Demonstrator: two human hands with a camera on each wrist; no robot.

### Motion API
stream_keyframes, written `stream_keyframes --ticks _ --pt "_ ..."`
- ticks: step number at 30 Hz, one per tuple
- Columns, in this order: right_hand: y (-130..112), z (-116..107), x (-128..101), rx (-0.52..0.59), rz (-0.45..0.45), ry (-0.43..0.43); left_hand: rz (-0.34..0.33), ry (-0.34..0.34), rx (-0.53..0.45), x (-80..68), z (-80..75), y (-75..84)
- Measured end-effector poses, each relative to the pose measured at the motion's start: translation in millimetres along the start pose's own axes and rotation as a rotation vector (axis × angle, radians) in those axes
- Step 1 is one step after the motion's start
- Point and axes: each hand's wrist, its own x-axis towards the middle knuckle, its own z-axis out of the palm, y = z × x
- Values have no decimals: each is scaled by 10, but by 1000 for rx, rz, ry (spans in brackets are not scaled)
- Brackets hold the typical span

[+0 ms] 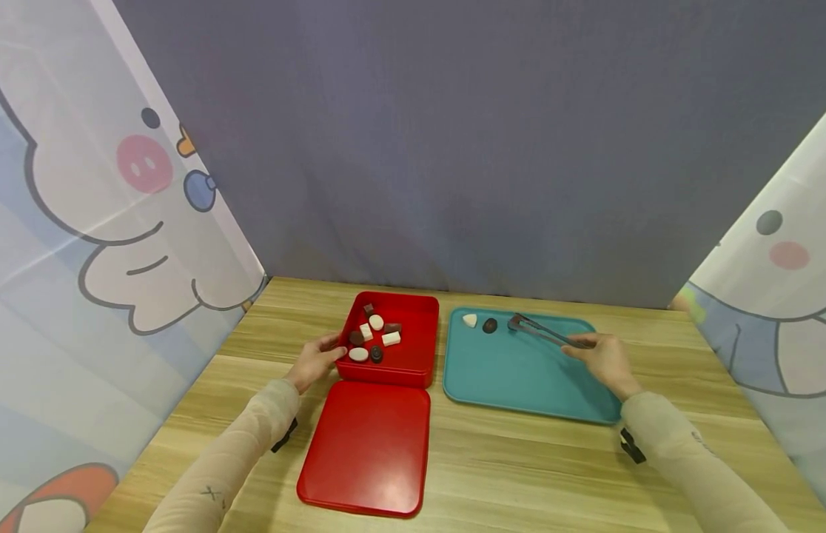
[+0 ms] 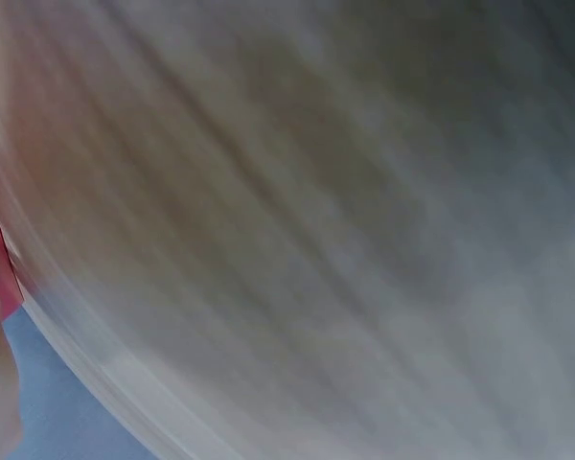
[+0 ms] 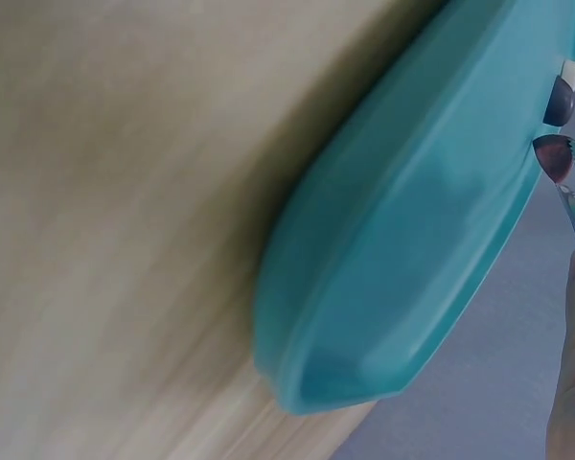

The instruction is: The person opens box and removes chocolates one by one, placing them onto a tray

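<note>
The right hand [image 1: 602, 359] holds metal tongs [image 1: 541, 331] over the teal tray [image 1: 519, 374]; their tips are narrow and empty, just right of a dark candy [image 1: 489, 325]. A white candy [image 1: 469, 320] lies left of it: two on the tray. The left hand [image 1: 314, 361] touches the red box [image 1: 413, 348] with relaxed fingers; about eight candies lie inside. One red lid [image 1: 366, 448] lies near. The left wrist view is blurred.

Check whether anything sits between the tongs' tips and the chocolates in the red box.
Partly. The tongs in the right hand hang over the teal tray, tips near the dark piece and white piece. Toward the red box, only its right wall intervenes; the tips would have to pass over it.
</note>
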Motion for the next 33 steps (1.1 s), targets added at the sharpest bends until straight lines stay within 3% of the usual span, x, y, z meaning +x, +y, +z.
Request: stream_keyframes --ticks 23,33 --pt "-5 -48 21 40 46 -61 -1 7 5 12 -10 -9" --pt "14 -18 7 14 30 -30 -5 12 0 31 -1 -29"
